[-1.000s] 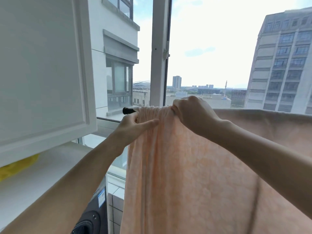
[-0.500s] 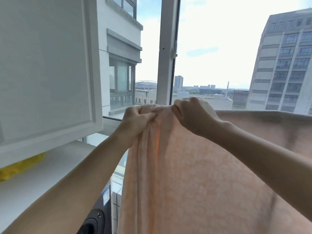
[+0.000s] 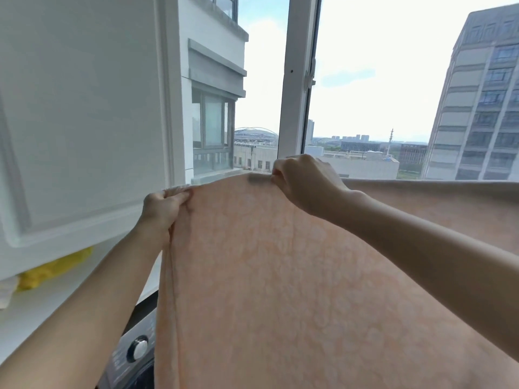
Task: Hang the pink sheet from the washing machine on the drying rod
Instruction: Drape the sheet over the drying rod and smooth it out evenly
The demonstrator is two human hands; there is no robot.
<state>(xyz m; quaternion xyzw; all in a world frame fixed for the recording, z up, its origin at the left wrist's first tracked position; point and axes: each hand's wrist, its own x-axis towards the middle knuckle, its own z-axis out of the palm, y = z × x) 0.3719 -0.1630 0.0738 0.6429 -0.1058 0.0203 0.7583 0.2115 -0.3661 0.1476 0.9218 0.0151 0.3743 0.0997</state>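
Sheet (image 3: 280, 276), pale pink with a faint raised pattern, draped over a drying rod (image 3: 258, 179) that shows only as a short dark smear at the fold, just left of the right hand; the rest of the rod is hidden under the cloth; the sheet hangs down toward the viewer and fills the lower middle and right of the view, its top fold running on to the right edge of the picture. Left hand (image 3: 163, 209) grasps the left edge of the sheet near its top, fingers curled round a bunch of cloth, thumb side uppermost; this corner sits lower than the fold held by the other hand. Right hand (image 3: 306, 183) pinches the top fold of the sheet at the rod, knuckles up, fingers curled round the cloth; both forearms reach up from the lower corners. White cabinet door (image 3: 78, 122) at upper left; a white shelf (image 3: 56, 307) below it, bearing a yellow bundle (image 3: 53, 269) partly hidden by the door. Washing machine (image 3: 132, 357), dark, with a round silver knob (image 3: 139, 348), at the bottom, between the left forearm and the sheet's hanging edge. Window frame (image 3: 295, 80), white and upright, behind the hands; buildings and bright sky beyond the glass.
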